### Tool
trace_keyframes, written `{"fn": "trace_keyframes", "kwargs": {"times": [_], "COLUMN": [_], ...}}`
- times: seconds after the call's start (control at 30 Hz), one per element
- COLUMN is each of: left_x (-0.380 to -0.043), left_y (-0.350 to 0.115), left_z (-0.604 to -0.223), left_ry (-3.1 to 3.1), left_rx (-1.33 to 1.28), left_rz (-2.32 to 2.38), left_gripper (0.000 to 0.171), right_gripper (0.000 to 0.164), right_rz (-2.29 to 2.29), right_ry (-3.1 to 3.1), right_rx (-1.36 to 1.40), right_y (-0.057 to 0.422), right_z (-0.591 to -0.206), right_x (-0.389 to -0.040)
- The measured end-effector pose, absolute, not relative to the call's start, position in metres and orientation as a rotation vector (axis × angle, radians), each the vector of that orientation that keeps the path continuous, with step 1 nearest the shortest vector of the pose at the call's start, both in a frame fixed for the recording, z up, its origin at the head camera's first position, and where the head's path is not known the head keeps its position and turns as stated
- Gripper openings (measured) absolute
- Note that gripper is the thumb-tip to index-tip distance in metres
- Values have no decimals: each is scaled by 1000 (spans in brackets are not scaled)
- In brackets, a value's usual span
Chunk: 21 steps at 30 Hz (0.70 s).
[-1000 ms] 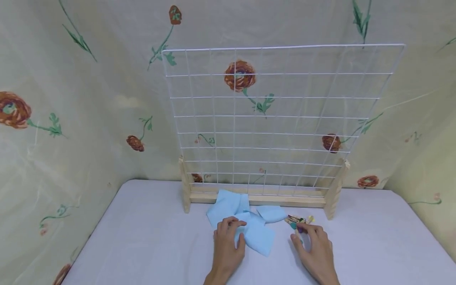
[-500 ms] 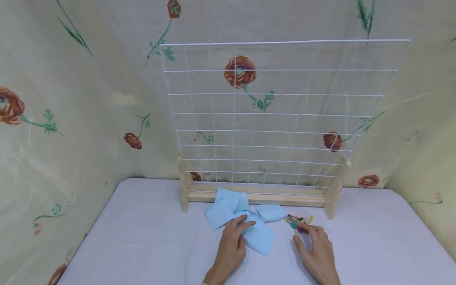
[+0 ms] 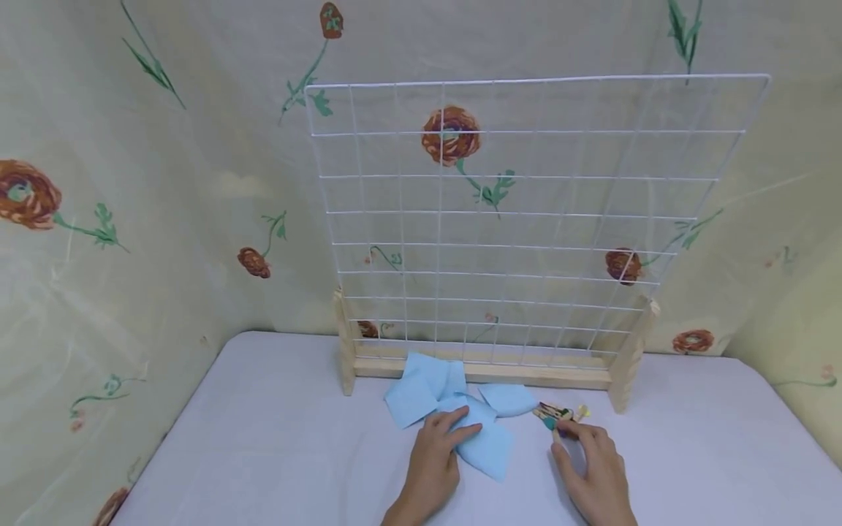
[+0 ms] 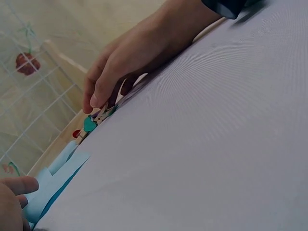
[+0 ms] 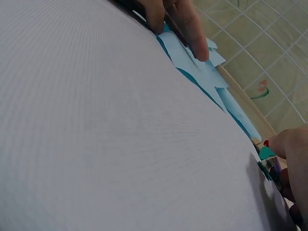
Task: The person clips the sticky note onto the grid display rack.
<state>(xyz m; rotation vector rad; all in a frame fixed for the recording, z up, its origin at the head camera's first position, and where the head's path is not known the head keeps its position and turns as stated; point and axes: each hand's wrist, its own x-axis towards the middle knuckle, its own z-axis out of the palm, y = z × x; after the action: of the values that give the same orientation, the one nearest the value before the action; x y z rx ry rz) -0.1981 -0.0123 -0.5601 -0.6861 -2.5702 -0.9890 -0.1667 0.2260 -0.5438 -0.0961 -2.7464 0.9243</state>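
Several light blue paper or cloth pieces [image 3: 485, 447] lie overlapping on the white table. My left hand [image 3: 434, 456] rests on the near pieces, its fingers loosely spread; in the left wrist view only its fingertips [image 4: 24, 185] show, beside the blue edge. To the right is a small heap of mini wooden clothespins [image 3: 554, 413] with coloured decorations, among them a teal heart [image 4: 89, 123]. My right hand [image 3: 595, 467] is at the near side of this heap, thumb and index finger pinching one clothespin [image 5: 273, 166]. The hand partly hides that clothespin.
Behind the pieces stands a white wire grid [image 3: 500, 212] in a wooden base [image 3: 487, 372] with an upright post at each end. One blue piece leans against the base. A flower-printed curtain [image 3: 197, 219] surrounds the table [image 3: 276, 431].
My left hand has slid right across the blue pieces. The right thumb has moved closer to the index finger at the clothespin. The head view has shifted slightly.
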Motion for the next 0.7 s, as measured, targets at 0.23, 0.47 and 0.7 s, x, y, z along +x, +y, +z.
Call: {"fn": "trace_keyframes", "kwargs": {"times": [0.23, 0.47, 0.7], "left_x": [-198, -198, -195], "left_y": [-10, -11, -10], "left_z": [-565, -564, -562], "left_ry": [-2591, -2583, -2592], "left_rx": [-718, -736, -764], "left_rz": [-853, -842, -833], "left_gripper": [43, 34, 26], "right_gripper": [38, 39, 39], "right_rz": [945, 938, 922], "right_ry": [-2750, -2764, -2766], "right_rx": [-108, -119, -144], "right_y": [227, 226, 226], "right_z": [-543, -541, -544], "right_x": [-167, -169, -169]}}
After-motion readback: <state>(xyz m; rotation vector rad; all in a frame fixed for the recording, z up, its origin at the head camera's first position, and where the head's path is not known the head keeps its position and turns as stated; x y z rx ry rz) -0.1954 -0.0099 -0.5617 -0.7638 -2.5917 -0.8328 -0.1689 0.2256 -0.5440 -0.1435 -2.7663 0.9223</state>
